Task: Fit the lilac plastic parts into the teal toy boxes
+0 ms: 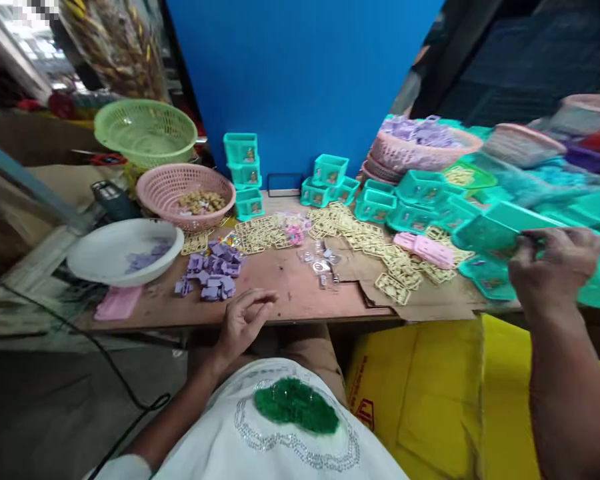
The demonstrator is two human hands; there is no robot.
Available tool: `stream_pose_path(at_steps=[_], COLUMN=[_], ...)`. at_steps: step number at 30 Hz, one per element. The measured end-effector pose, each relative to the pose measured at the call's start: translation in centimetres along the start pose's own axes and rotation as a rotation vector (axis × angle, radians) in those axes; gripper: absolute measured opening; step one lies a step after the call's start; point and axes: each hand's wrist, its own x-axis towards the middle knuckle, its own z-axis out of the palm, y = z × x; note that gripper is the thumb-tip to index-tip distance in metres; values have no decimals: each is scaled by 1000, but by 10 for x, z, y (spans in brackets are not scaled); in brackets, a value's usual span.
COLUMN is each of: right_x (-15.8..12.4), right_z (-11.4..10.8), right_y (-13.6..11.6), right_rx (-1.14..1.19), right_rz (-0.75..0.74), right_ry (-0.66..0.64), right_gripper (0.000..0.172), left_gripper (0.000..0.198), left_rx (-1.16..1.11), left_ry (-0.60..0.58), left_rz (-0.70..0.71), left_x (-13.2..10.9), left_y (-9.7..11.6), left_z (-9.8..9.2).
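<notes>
My right hand [555, 267] is closed on the edge of a teal plastic box [500, 223] at the right, among other teal boxes; the hand is a little blurred. My left hand [245, 320] rests at the table's front edge, fingers loosely curled but apart, with nothing in it. Beyond my left hand lies a heap of purple plastic pieces [213, 270]. Small clear pieces [323, 260] lie mid-table, and cream flat lattice pieces [370, 233] spread to their right and behind. Two pink pieces [425, 249] sit on the cream ones.
Teal boxes stand in a stack [243, 160] at back left and a group [330, 180] at centre. Left are a white bowl [125, 270], a pink basket [153, 190] and a green basket [147, 130]. A blue panel [300, 73] rises behind. A yellow carton [430, 393] stands below right.
</notes>
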Motion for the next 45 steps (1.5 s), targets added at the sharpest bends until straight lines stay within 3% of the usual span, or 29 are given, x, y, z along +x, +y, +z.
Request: stream_pose_path(at_steps=[2, 6, 8, 10, 13, 16, 18, 20, 22, 23, 24, 28, 31, 34, 39, 42, 45], right_x=[-9, -48, -74, -98, -119, -115, -102, -88, -74, -68, -63, -42, -30, -26, -38, -49, -53], right_z=[19, 71, 89, 95, 91, 93, 105, 127, 151, 162, 171, 184, 188, 204, 216, 208, 202], right_y=[-59, -187, -232, -258, -270, -270, -268, -267, -271, -277, -285, -348, -409, -450, -461, -462, -462], right_rx=[220, 565, 757, 856, 935, 949, 908, 858, 810, 794, 785, 841, 911, 759, 462, 211, 98], right_rz=[-105, -294, -372, -484, -583, -455, -246, -65, -40, -93, -175, -524, -697, -777, -876, -947, -922], right_ry=[-59, -411, -571, -596, -573, -680, -887, -1166, -1405, -1448, -1419, -1020, -1050, -1153, -1366, -1334, -1303], right_gripper=[46, 30, 21, 20, 24, 20, 25, 43, 59, 62, 62, 36, 25, 21, 13, 16, 18], left_gripper=[23, 47, 69, 87, 91, 83, 80, 82, 88, 90, 91, 96, 99, 93, 93, 91, 68], left_rx=[-27, -134, -223, -276, -245, -147, -75, 2, 89, 127, 156, 197, 222, 239, 226, 276, 310], left_ry=[37, 68, 39, 5, 8, 9, -11, -29, -43, -50, -55, -48, -93, -149, -145, -93, 17], left_rz=[-54, -111, -144, -158, -158, -177, -167, -108, -23, 14, 37, 75, 79, 92, 125, 162, 289], left_x=[1, 7, 7, 3, -6, -12, -11, -8, -3, 0, 2, 10, 12, 14, 15, 9, 1], left_y=[-8, -23, -30, -38, -48, -53, -52, -52, -54, -57, -61, -78, -83, -82, -84, -79, -63], left_z=[-2, -1, -1, -4, -10, -15, -14, -10, -3, 0, 3, 10, 7, 2, 0, -2, -16])
